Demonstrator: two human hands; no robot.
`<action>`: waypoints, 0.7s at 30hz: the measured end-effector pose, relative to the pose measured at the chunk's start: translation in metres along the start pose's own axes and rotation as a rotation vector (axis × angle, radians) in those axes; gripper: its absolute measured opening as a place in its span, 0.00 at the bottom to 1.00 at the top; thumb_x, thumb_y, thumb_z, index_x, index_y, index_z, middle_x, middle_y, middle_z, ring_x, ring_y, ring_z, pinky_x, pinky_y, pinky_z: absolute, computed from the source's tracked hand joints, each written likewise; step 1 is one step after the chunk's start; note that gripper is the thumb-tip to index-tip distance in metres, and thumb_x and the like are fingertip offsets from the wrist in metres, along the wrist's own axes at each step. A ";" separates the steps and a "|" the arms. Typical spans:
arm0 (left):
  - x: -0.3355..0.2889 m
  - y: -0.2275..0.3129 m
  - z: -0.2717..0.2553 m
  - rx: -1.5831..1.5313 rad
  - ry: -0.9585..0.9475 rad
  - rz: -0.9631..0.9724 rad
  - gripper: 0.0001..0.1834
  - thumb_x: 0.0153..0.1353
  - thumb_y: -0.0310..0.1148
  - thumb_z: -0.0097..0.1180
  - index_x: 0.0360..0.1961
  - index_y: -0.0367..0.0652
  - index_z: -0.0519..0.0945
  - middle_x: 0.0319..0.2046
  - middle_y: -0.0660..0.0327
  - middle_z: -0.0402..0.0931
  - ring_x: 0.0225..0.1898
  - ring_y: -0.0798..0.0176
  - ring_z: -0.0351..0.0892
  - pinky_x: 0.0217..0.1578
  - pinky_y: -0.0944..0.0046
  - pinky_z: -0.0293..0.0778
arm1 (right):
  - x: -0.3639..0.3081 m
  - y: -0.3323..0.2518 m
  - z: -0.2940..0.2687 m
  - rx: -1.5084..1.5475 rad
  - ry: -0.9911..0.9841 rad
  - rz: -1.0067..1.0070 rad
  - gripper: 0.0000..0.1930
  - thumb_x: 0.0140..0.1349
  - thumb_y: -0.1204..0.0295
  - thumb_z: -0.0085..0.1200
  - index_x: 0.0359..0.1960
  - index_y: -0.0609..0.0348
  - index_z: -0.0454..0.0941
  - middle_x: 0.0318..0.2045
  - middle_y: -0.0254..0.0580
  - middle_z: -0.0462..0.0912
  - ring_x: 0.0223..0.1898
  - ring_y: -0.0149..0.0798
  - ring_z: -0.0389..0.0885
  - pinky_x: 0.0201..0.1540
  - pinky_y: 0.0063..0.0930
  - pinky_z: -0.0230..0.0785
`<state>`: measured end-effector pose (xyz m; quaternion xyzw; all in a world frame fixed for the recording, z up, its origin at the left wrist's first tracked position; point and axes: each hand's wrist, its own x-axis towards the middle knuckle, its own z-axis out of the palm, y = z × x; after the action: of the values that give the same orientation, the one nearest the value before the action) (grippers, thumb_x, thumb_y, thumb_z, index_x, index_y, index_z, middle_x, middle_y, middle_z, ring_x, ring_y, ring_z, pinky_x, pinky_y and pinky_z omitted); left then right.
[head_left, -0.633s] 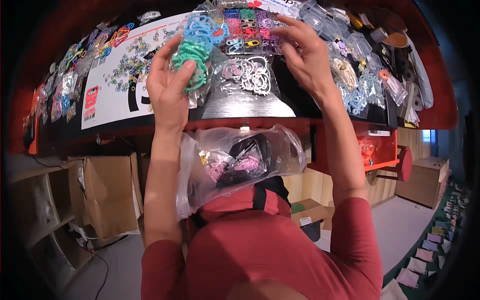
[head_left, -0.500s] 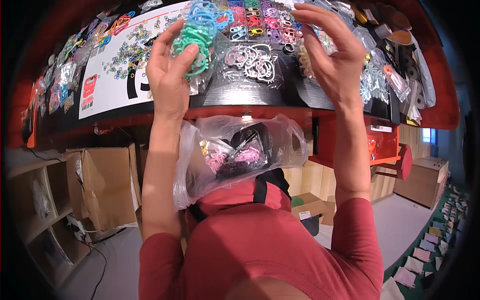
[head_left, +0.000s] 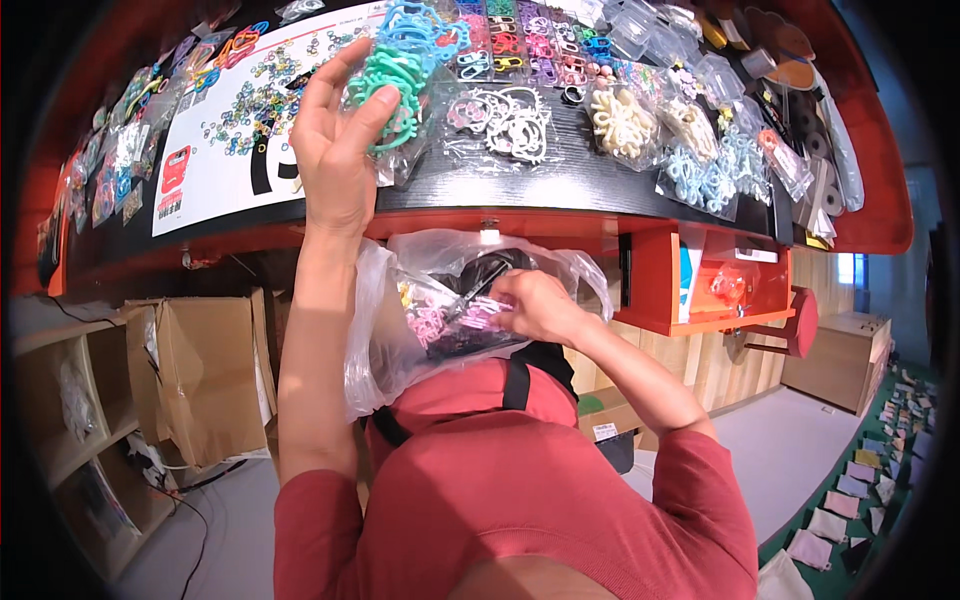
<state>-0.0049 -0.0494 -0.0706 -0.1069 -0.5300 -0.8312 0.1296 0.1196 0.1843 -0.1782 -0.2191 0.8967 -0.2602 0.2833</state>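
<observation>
My left hand is raised at the table edge, closed on a clear packet of green plastic shapes, thumb on top. Light-blue plastic outline shapes lie just beyond that packet. Below the table edge, an open translucent plastic bag rests on my lap. My right hand reaches into it, its fingers closed at a packet of pink-purple shapes; part of the grip is hidden. More pink shapes lie beside it in the bag. On the table, a clear packet of white outline shapes lies right of my left hand.
Packets of cream pieces and pale-blue pieces lie at the right of the table. A white printed sheet with scattered small colourful rings covers the left part. An open red drawer juts out at the right. A cardboard box stands lower left.
My right hand has come down from above the right side of the table into the plastic bag, onto the pink-purple shapes. The left hand with the green shapes has barely moved.
</observation>
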 end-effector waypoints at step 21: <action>0.000 0.003 0.000 0.037 -0.018 -0.005 0.31 0.62 0.25 0.57 0.65 0.29 0.64 0.55 0.52 0.72 0.52 0.62 0.78 0.53 0.61 0.78 | -0.032 -0.056 -0.149 1.287 0.566 -0.145 0.13 0.66 0.78 0.59 0.50 0.63 0.73 0.37 0.37 0.84 0.38 0.25 0.82 0.40 0.20 0.76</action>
<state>-0.0037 -0.0502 -0.0684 -0.1105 -0.5466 -0.8207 0.1246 0.0644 0.2095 -0.0276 0.0087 0.5870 -0.8040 0.0944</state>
